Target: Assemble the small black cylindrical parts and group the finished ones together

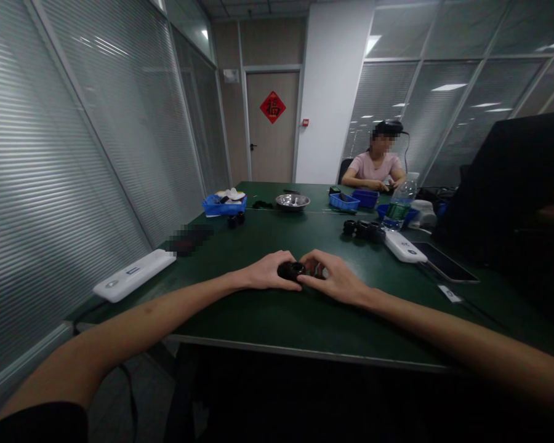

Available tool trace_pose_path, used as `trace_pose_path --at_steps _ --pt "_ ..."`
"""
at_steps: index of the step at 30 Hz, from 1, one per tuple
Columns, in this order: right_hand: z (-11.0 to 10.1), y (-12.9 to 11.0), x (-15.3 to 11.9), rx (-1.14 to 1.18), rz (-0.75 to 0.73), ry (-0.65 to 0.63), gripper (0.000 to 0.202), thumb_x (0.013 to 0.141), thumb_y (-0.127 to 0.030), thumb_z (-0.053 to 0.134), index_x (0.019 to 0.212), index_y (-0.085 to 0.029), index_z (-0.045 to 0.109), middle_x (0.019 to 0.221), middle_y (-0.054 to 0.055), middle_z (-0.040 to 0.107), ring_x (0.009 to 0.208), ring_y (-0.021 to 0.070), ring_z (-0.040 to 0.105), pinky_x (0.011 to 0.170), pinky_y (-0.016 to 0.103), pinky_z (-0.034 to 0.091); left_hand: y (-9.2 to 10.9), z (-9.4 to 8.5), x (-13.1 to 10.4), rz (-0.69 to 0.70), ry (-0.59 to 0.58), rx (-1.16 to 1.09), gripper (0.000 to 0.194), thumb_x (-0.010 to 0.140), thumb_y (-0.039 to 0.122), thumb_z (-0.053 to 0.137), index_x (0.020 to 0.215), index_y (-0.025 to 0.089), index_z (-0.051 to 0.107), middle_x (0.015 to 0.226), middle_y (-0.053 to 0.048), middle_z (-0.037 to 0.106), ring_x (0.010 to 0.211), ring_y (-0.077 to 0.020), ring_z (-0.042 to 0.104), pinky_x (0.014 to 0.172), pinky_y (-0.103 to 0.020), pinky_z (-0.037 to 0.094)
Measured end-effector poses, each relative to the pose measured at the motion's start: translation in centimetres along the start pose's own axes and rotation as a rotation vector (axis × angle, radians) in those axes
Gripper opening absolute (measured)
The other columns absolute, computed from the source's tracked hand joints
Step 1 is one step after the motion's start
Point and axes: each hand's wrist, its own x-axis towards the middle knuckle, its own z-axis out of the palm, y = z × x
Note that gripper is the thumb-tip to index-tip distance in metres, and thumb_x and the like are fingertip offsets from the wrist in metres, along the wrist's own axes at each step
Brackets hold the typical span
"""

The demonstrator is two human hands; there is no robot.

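A small black round part (291,269) rests on the dark green table (258,314), gripped from both sides. My left hand (268,271) curls around its left side. My right hand (331,277) pinches its right side between thumb and fingers. Both forearms stretch forward over the table's near edge. The underside of the part is hidden by my fingers.
A white power bank (133,274) lies at the left edge, another (401,246) at right beside a phone (445,263). Black parts (364,230), a water bottle (400,205), blue trays (224,205), a metal bowl (292,201) sit farther back. A person (375,167) sits at the far end.
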Motion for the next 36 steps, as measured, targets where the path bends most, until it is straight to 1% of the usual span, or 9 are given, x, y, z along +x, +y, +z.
trace_pose_path --at_steps 5,12,16,19,24,27,30,32,36 --pt "-0.09 -0.29 -0.06 -0.038 -0.03 -0.018 0.025 0.094 -0.036 0.067 0.113 -0.02 0.066 0.097 0.005 0.067 0.081 0.0176 0.061 0.072 0.032 0.05 -0.19 0.0 0.03 0.012 -0.002 -0.014 0.053 0.079 0.061 0.078 0.106 0.018 0.065 0.105 -0.005 0.061 0.096 -0.0224 0.056 0.082 -0.033 0.043" --pt "-0.18 -0.06 -0.11 -0.086 -0.096 -0.05 0.028 0.097 -0.033 0.062 0.122 -0.021 0.064 0.103 0.007 0.067 0.084 0.0191 0.061 0.077 0.035 0.051 -0.1 -0.41 -0.14 0.051 -0.057 -0.034 0.049 0.083 0.062 0.074 0.107 0.019 0.067 0.104 -0.004 0.061 0.1 -0.0224 0.055 0.084 -0.033 0.042" --pt "0.23 0.02 -0.04 -0.051 -0.03 -0.008 0.032 0.092 -0.041 0.07 0.116 -0.02 0.064 0.1 0.006 0.067 0.084 0.019 0.061 0.073 0.033 0.049 -0.32 -0.34 -0.1 0.066 -0.055 -0.042 0.048 0.082 0.061 0.075 0.103 0.019 0.066 0.102 -0.004 0.061 0.098 -0.0219 0.054 0.083 -0.032 0.041" --pt "0.5 0.0 0.0 -0.03 0.018 0.016 0.03 0.091 -0.042 0.072 0.109 -0.019 0.064 0.096 0.005 0.067 0.082 0.0183 0.061 0.07 0.031 0.048 -0.49 -0.21 -0.05 0.075 -0.044 -0.032 0.048 0.081 0.061 0.076 0.102 0.019 0.065 0.101 -0.004 0.06 0.097 -0.0218 0.054 0.083 -0.032 0.041" --pt "0.4 -0.31 -0.13 -0.072 -0.066 -0.018 0.023 0.096 -0.035 0.064 0.113 -0.02 0.065 0.1 0.005 0.064 0.083 0.0175 0.059 0.075 0.033 0.049 -0.34 -0.23 -0.07 0.069 -0.051 -0.027 0.046 0.083 0.06 0.075 0.102 0.019 0.065 0.1 -0.004 0.06 0.097 -0.022 0.054 0.083 -0.033 0.04" --pt "0.5 -0.35 -0.17 -0.072 -0.051 -0.003 0.03 0.094 -0.039 0.068 0.116 -0.02 0.064 0.102 0.005 0.064 0.084 0.018 0.059 0.075 0.033 0.049 -0.21 -0.37 -0.12 0.06 -0.059 -0.033 0.047 0.083 0.061 0.074 0.102 0.019 0.064 0.1 -0.004 0.059 0.097 -0.0222 0.053 0.083 -0.033 0.04" --pt "0.7 -0.27 -0.15 -0.059 0.034 0.021 0.037 0.087 -0.046 0.076 0.109 -0.02 0.062 0.098 0.005 0.065 0.083 0.0188 0.06 0.072 0.032 0.048 -0.11 -0.5 -0.16 0.051 -0.07 -0.044 0.049 0.083 0.062 0.074 0.103 0.019 0.064 0.104 -0.005 0.06 0.099 -0.0228 0.053 0.083 -0.033 0.041" --pt "0.72 -0.23 -0.13 -0.063 0.052 0.016 0.033 0.087 -0.044 0.076 0.105 -0.02 0.062 0.096 0.004 0.065 0.082 0.0187 0.06 0.07 0.032 0.047 -0.04 -0.54 -0.17 0.053 -0.072 -0.047 0.049 0.082 0.061 0.075 0.105 0.019 0.064 0.107 -0.005 0.061 0.101 -0.0231 0.053 0.085 -0.034 0.041" --pt "0.54 -0.35 -0.15 -0.088 -0.034 -0.025 0.023 0.093 -0.036 0.068 0.109 -0.02 0.064 0.098 0.005 0.064 0.083 0.0184 0.059 0.073 0.033 0.048 -0.01 -0.54 -0.16 0.056 -0.073 -0.041 0.046 0.083 0.06 0.074 0.105 0.02 0.066 0.106 -0.005 0.061 0.102 -0.0233 0.054 0.088 -0.035 0.042"
